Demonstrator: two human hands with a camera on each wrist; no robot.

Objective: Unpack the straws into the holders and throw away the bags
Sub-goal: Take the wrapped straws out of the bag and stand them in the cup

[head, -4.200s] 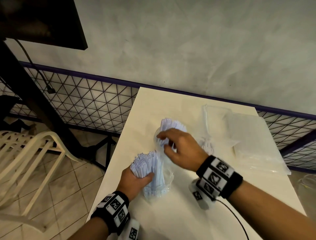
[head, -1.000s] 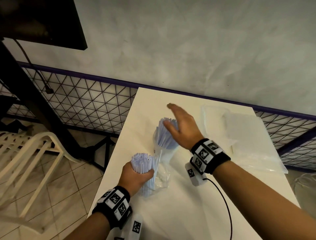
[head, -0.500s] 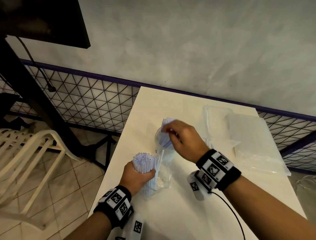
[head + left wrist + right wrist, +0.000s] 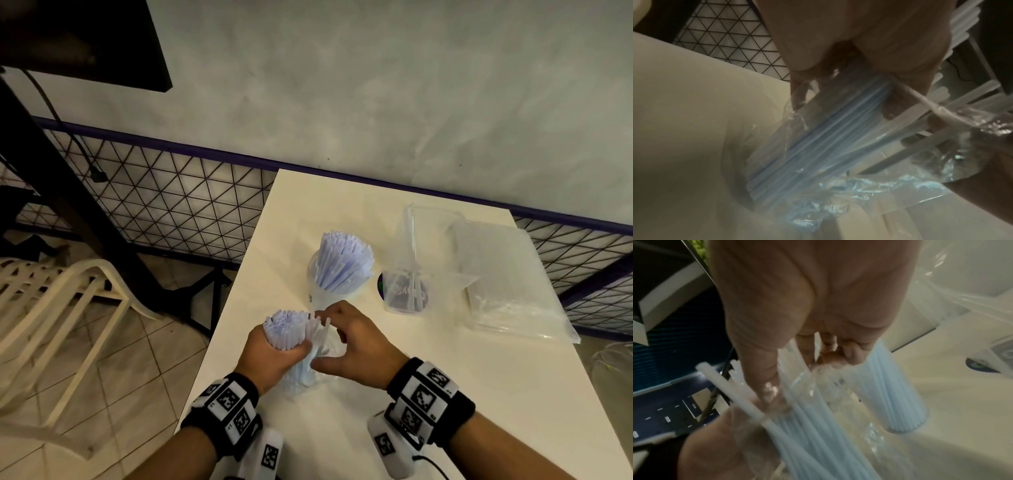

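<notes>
While your left hand [image 4: 270, 353] grips the bagged straws [image 4: 286, 329] upright at the counter's [image 4: 445, 394] near left edge, let your right hand [image 4: 356, 346], seemingly pinching loose ones, lift a small bunch straight up, then into the holder [image 4: 337, 291] just beyond.

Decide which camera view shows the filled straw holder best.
The head view: the filled holder stands whole on the table, straws fanned out on top. The right wrist view shows only its lower part, blurred, behind the right hand. The left wrist view misses it.
</notes>
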